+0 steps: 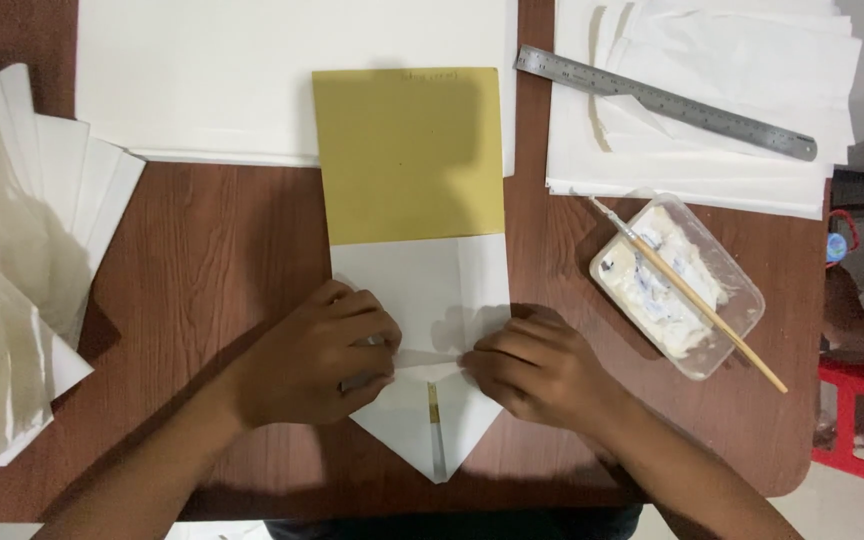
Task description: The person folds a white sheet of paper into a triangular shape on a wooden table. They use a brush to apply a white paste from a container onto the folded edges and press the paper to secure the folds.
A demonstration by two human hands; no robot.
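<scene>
Head view: white folded paper sheet (422,290) lies at lower centre of the frame on the brown tabletop (212,250). Long axis runs top to bottom of the frame; its folded point aims at the bottom edge. A mustard-yellow card (407,150) sits on its upper part, same axis, top edge toward the upper frame.

Left hand (317,355) presses fingers curled onto the left flap, not clenched around anything, pinning the paper flat. Right hand (532,370) does the same on the right flap. Fingertips of both nearly meet at the centre fold. A thin dark-and-yellow strip shows in the gap below the hands.

Clear plastic tray (677,285) at right of centre, tilted diagonally, holds white paste. A wooden-handled brush (692,295) lies across it, bristle end toward the upper left, handle end past the tray's lower right corner.

Steel ruler (664,102) lies diagonally on a stack of white sheets (712,150) at upper right. Large white sheet (252,80) at upper left. Fanned folded white papers (12,260) along the left edge.
</scene>
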